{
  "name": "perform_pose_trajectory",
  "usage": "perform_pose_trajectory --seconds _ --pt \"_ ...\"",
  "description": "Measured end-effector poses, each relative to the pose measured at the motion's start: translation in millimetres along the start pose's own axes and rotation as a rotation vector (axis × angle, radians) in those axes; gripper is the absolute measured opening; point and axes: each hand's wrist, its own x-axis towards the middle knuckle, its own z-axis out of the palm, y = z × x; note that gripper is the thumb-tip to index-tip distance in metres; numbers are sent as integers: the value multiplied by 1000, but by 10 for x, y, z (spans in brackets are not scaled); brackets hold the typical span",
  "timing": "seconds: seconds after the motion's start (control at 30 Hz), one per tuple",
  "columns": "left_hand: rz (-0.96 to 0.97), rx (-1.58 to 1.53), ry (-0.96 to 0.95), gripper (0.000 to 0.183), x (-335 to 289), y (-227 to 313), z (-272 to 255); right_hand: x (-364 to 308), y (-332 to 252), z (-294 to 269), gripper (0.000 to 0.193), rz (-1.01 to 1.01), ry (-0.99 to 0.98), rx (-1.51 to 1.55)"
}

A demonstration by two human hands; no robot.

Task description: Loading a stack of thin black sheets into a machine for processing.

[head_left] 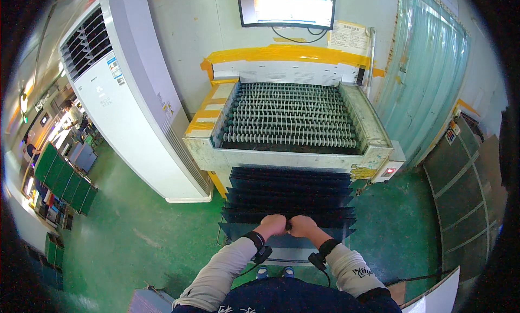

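My left hand (273,224) and my right hand (302,226) meet in front of my body, above the near end of a row of dark thin panels (287,183). Both hands are closed, fingers curled inward. A small dark thing (288,225) shows between them; its kind cannot be made out. The panels stand on edge, one behind another, in a rack whose pale lower part (287,254) shows below my hands. The nearest panel (246,230) lies just under my hands, which partly cover it. Whether my fingers touch it is hidden.
Beyond the panels stands a roller conveyor (290,118) with a metal frame and a small control box (389,171) at its right. A tall white air conditioner (138,96) is at left. Large framed panels (463,188) lean at right. A screen (287,7) hangs above.
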Motion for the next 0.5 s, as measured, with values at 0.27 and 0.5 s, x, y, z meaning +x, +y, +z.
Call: perform_pose_trajectory --seconds 0.27,0.5 --pt "-2 -8 -9 26 11 -7 11 -15 -24 -27 42 24 -27 -12" --pt "-29 -18 -28 28 42 -24 37 -34 -58 -72 44 34 -40 -16"
